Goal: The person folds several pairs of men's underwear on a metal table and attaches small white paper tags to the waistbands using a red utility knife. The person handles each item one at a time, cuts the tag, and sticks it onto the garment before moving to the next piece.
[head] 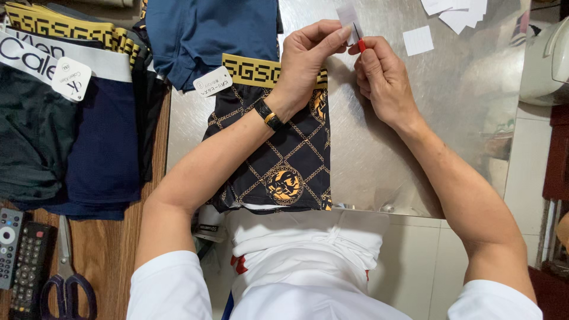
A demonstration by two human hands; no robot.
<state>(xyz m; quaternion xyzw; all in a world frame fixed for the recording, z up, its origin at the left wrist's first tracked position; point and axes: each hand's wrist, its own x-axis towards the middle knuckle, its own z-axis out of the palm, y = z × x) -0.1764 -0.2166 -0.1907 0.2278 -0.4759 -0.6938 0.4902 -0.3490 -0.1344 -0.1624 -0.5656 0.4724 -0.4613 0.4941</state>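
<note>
Together, both hands' grips pinch a small white tag [347,16], long axis upright.

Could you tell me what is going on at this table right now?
A person holds a small white paper tag in the left hand, while the right hand pinches a small red piece against it. Below lie black-and-gold patterned shorts on a metal sheet, with more garments piled alongside.

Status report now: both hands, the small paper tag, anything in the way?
Left hand pinches white paper tag. Right hand holds small red tool at it. Patterned shorts below, nothing blocking.
</note>
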